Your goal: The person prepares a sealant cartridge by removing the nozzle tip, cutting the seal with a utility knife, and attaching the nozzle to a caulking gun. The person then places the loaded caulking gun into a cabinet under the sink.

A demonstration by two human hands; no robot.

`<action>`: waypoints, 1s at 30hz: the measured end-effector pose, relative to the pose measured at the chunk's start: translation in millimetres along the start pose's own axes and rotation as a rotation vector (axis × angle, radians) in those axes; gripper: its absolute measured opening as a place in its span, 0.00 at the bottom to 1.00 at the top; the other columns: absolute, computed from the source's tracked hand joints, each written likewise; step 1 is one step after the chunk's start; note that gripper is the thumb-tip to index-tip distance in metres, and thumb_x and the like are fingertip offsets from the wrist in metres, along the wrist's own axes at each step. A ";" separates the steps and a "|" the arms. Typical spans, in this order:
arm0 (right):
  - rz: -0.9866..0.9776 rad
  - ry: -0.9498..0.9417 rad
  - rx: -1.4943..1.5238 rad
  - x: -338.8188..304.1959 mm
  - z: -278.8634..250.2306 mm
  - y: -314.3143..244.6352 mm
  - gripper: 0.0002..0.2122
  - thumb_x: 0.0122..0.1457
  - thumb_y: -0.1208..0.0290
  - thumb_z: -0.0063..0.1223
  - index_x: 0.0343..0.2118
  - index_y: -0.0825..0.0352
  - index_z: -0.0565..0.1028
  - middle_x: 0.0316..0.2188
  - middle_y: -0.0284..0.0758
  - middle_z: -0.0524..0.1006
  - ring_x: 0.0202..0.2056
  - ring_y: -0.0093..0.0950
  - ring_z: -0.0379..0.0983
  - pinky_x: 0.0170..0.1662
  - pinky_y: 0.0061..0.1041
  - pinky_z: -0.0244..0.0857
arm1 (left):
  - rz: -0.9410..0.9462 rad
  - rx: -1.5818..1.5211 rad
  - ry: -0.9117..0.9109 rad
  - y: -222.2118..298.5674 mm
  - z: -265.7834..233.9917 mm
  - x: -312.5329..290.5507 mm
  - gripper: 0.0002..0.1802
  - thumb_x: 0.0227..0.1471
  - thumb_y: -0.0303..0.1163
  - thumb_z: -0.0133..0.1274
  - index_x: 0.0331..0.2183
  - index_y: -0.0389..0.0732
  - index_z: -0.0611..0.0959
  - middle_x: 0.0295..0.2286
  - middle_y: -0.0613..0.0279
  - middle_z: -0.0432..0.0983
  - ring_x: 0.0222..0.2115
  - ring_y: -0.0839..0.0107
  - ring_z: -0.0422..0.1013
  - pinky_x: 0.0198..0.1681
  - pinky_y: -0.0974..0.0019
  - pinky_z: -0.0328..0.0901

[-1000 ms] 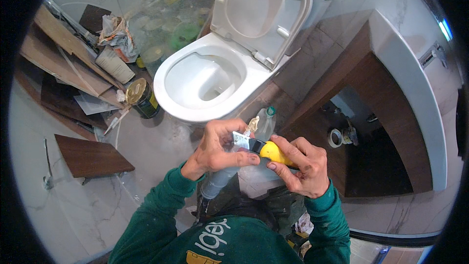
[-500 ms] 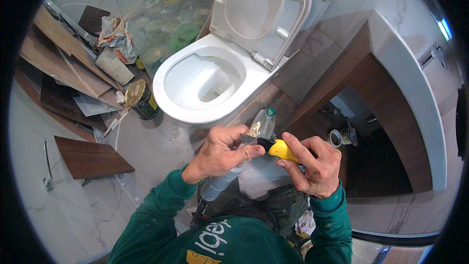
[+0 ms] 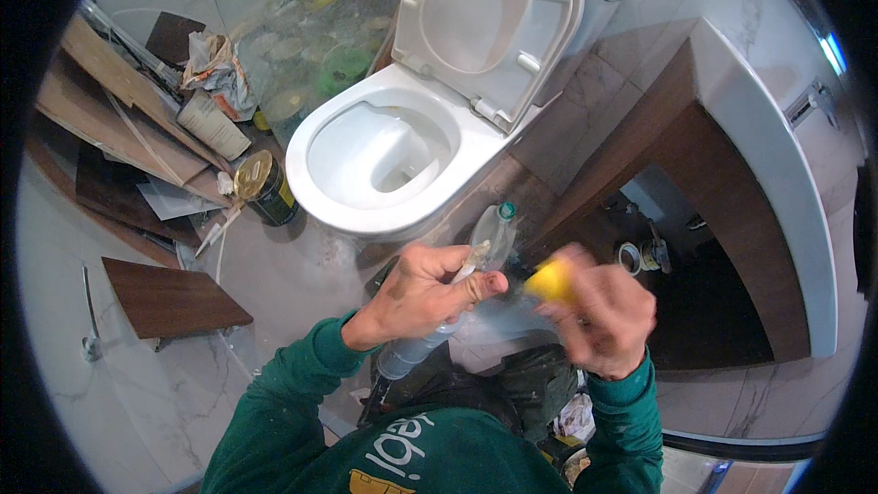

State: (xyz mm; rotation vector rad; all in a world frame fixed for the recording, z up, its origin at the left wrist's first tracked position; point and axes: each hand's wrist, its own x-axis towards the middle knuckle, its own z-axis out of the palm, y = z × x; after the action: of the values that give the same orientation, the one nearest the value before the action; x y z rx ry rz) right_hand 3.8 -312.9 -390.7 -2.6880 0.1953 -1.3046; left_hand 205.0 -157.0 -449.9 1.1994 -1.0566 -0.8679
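Cartridge (image 3: 430, 338) in left hand (image 3: 416, 297); right hand (image 3: 604, 311) beside toilet rim (image 3: 366, 220).

Even, fairly bright indoor light falls from above, with soft glare on the toilet bowl (image 3: 384, 151) beyond the hands. The right hand (image 3: 599, 311) smears with motion blur; the left hand (image 3: 425, 297) stays sharp. Fisheye bending and a black rim frame everything.

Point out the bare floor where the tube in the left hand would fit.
Bare marble floor lies left of the left hand, below the brown board. Crowded: planks and tin can beside the toilet.
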 end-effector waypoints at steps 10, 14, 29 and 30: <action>0.261 -0.209 0.145 -11.9 -9.2 -20.8 0.25 0.45 0.67 0.72 0.50 0.66 0.82 0.22 0.35 0.73 0.19 0.28 0.70 0.24 0.28 0.65 | 0.094 -0.044 -0.051 -4.3 -19.8 -2.2 0.15 0.43 0.32 0.73 0.26 0.36 0.82 0.22 0.69 0.75 0.23 0.83 0.67 0.26 0.75 0.59; 0.122 -0.408 0.155 -12.5 4.5 -29.5 0.24 0.48 0.61 0.71 0.49 0.61 0.82 0.20 0.31 0.69 0.17 0.28 0.70 0.22 0.29 0.65 | 0.139 -0.079 -0.088 -3.7 -16.3 -2.0 0.20 0.42 0.28 0.71 0.38 0.34 0.82 0.29 0.66 0.77 0.29 0.79 0.71 0.33 0.74 0.65; 0.069 -0.325 0.025 -10.5 2.4 -17.4 0.26 0.47 0.60 0.72 0.51 0.60 0.81 0.21 0.31 0.72 0.19 0.26 0.70 0.22 0.27 0.65 | 0.189 0.000 0.057 -2.2 13.9 -12.0 0.13 0.60 0.30 0.61 0.43 0.32 0.82 0.31 0.64 0.80 0.29 0.81 0.71 0.31 0.74 0.66; 0.048 -0.309 0.016 -10.8 2.2 -15.5 0.27 0.46 0.61 0.73 0.51 0.62 0.81 0.20 0.32 0.72 0.19 0.25 0.69 0.22 0.27 0.63 | 0.214 0.005 0.081 -4.2 16.1 -10.1 0.13 0.60 0.30 0.61 0.42 0.32 0.82 0.31 0.62 0.81 0.28 0.81 0.72 0.30 0.73 0.66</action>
State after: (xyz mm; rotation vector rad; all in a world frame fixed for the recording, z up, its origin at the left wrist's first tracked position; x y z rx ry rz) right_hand -0.3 -295.6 -397.4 -2.8050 0.2091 -0.8580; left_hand 186.7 -152.9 -455.2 1.0934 -1.0996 -0.6458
